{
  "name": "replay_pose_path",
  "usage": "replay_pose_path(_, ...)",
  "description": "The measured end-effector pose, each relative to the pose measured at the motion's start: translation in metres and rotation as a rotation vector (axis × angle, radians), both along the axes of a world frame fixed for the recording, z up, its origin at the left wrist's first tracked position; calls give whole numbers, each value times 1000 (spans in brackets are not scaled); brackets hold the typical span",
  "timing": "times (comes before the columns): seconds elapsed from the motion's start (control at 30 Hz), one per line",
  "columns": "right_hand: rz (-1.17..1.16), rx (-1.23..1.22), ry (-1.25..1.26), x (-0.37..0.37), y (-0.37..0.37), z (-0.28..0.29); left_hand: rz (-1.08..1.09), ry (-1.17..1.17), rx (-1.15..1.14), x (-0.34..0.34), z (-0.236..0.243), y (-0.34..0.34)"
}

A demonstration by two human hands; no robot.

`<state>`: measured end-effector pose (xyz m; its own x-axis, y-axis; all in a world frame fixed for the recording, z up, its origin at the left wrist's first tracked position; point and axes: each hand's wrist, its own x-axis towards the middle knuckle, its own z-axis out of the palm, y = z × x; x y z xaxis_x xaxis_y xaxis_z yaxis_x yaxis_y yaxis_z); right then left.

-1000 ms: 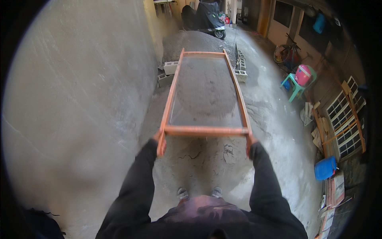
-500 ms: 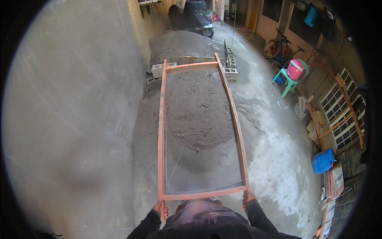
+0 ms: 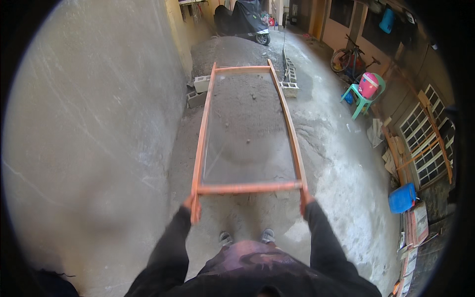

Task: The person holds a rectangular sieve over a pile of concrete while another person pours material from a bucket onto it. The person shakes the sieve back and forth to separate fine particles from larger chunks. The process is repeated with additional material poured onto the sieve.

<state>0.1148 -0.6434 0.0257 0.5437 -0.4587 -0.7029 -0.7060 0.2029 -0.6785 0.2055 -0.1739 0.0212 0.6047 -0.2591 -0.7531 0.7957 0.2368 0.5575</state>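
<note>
A long orange wooden frame [image 3: 202,148] with a fine mesh screen [image 3: 247,158] stretches out in front of me, over grey sand. A few small lumps show on or under the mesh; I cannot tell which. My left hand [image 3: 193,207] is closed on the near end of the left side rail. My right hand [image 3: 305,200] grips the right rail's end, slightly blurred. Both dark-sleeved arms reach forward, and my shoes [image 3: 268,236] stand on the dusty floor below the frame's near crossbar.
A plastered wall [image 3: 89,123] runs along my left. Concrete blocks [image 3: 201,83], a sand mound [image 3: 227,48] and a covered motorbike [image 3: 246,17] are beyond. To the right are a bicycle [image 3: 353,62], a green chair [image 3: 361,101] with a pink cooler, a blue jerrycan [image 3: 402,199] and leaning window grilles [image 3: 428,138].
The frame was pulled back to my body half a second ago and is now pushed forward again, with both hands still on it. The thick sand layer seen then looks thinner and blurred.
</note>
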Motion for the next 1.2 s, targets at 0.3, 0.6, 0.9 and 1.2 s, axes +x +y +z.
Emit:
replay_pose_path(0.3, 3, -39, 185, -102, 9, -41, -87, 94, -255, -119, -92, 22)
replay_pose_path(0.6, 52, 56, -34, 114, -33, 44, -74, -22, 131, 133, 60, -8)
replay_pose_path(0.9, -15, -28, 18, -91, 4, -66, 14, 37, -131, -107, -93, 19)
replay_pose_path(1.2, 72, 8, 84, 39, -31, -34, -78, 12, 121, 40, -29, -11)
